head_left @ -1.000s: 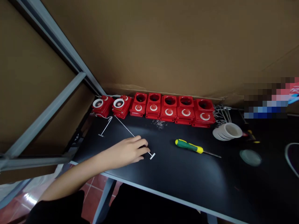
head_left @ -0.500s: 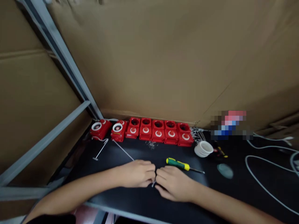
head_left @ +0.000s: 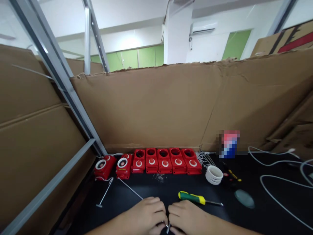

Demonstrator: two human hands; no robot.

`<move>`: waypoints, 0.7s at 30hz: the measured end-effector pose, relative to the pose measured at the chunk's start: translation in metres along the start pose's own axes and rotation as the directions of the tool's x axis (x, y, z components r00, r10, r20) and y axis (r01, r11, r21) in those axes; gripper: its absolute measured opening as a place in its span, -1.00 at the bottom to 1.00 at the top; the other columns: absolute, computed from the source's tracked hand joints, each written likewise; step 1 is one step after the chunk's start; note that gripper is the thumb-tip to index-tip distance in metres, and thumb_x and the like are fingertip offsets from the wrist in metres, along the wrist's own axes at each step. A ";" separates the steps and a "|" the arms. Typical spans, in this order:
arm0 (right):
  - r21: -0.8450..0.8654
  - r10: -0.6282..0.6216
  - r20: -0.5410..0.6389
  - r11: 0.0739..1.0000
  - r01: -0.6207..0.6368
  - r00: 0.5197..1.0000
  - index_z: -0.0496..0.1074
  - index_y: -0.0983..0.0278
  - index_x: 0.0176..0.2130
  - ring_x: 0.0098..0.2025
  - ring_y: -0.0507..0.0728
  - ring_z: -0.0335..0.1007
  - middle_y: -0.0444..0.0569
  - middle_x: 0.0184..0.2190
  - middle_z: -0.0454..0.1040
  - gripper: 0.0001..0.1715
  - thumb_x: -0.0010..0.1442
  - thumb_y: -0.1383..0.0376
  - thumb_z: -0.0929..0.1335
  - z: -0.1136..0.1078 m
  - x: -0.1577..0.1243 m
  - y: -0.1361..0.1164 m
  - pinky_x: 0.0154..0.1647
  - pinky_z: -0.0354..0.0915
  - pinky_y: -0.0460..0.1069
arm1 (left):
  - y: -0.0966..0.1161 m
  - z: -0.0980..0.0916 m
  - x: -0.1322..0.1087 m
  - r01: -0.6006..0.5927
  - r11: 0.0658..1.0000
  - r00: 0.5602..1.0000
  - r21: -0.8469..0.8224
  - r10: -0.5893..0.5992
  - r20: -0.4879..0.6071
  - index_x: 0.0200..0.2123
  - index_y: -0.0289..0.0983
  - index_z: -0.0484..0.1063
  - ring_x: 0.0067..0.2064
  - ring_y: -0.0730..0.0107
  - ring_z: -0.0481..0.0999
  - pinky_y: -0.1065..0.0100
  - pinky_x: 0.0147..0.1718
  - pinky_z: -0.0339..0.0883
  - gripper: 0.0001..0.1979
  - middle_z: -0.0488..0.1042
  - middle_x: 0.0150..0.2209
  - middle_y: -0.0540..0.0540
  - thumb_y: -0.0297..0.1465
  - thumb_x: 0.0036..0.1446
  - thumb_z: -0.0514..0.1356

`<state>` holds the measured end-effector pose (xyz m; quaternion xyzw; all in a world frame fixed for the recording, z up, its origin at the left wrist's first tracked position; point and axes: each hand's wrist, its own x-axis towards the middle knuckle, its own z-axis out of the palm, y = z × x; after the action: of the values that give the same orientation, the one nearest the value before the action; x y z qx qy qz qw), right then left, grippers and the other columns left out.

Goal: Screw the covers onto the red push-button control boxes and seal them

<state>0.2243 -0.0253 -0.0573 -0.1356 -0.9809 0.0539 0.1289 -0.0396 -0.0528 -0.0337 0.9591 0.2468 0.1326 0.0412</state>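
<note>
Left hand [head_left: 150, 213] and right hand [head_left: 187, 214], fingers curled, pinching the end of a cable [head_left: 130, 189]
Its silvery tip [head_left: 168, 227] shows between the fingers; thin, white and straight, the cable runs over the bench [head_left: 162, 187] to a red alarm [head_left: 124, 169].

The boxes [head_left: 165, 169] are red, the cord [head_left: 130, 188] white, the screwdriver [head_left: 192, 197] green and yellow, the tabletop [head_left: 171, 185] black.

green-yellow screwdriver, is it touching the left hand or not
Apart. The head view shows it: dark tabletop is visible between the left hand and the handle end of the green-yellow screwdriver.
</note>
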 end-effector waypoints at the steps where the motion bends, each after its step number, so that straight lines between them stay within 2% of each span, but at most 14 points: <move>1: 0.005 0.002 -0.014 1.000 -0.001 1.000 0.54 0.23 -0.20 -0.30 0.14 0.51 -0.08 -0.30 0.60 -0.82 0.39 0.17 0.48 0.000 0.001 -0.001 -0.23 0.30 0.07 | -0.001 0.000 -0.001 -0.002 1.000 1.000 0.009 0.002 0.009 -0.11 -0.14 0.49 -0.23 0.29 0.60 0.25 -0.20 0.53 -0.84 0.62 -0.22 -0.01 -0.31 0.39 0.42; 6: -0.001 -0.005 -0.083 1.000 0.005 0.997 0.55 0.22 -0.22 -0.31 0.15 0.49 -0.09 -0.30 0.61 -0.77 0.41 0.13 0.49 -0.001 0.008 -0.005 -0.29 0.22 0.11 | -0.003 -0.005 -0.006 -0.042 0.999 0.999 0.026 0.042 -0.002 -0.17 -0.18 0.49 -0.27 0.29 0.57 0.24 -0.23 0.53 -0.81 0.65 -0.25 -0.05 -0.23 0.48 0.35; 11: -0.009 -0.012 -0.089 1.000 0.012 0.996 0.59 0.25 -0.21 -0.33 0.15 0.49 -0.06 -0.30 0.62 -0.78 0.37 0.14 0.50 -0.007 0.015 -0.009 -0.31 0.20 0.12 | -0.001 -0.017 -0.010 -0.049 0.999 0.998 0.016 0.049 -0.044 -0.08 -0.20 0.51 -0.21 0.30 0.60 0.28 -0.19 0.49 -0.93 0.65 -0.23 -0.06 -0.37 0.48 0.34; 17: 0.028 -0.002 -0.124 1.000 0.005 0.992 0.62 0.26 -0.24 -0.34 0.16 0.45 -0.06 -0.32 0.60 -0.79 0.36 0.17 0.53 -0.019 0.022 -0.012 -0.34 0.13 0.14 | -0.002 -0.023 -0.011 -0.062 0.998 0.997 -0.007 0.061 -0.057 -0.09 -0.20 0.54 -0.27 0.28 0.61 0.26 -0.22 0.54 -0.88 0.64 -0.29 -0.06 -0.44 0.38 0.41; 21: 0.053 -0.006 -0.181 0.998 0.016 0.983 0.63 0.26 -0.22 -0.35 0.16 0.42 -0.05 -0.33 0.60 -0.81 0.36 0.19 0.55 -0.019 0.025 -0.013 -0.34 0.11 0.14 | -0.003 -0.029 -0.013 -0.046 0.999 0.999 -0.026 0.045 -0.013 -0.09 -0.22 0.55 -0.26 0.25 0.63 0.25 -0.22 0.58 -0.92 0.65 -0.28 -0.11 -0.45 0.40 0.37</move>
<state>0.2031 -0.0296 -0.0308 -0.1311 -0.9640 0.0672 0.2214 -0.0598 -0.0558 -0.0092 0.9629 0.2235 0.1428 0.0494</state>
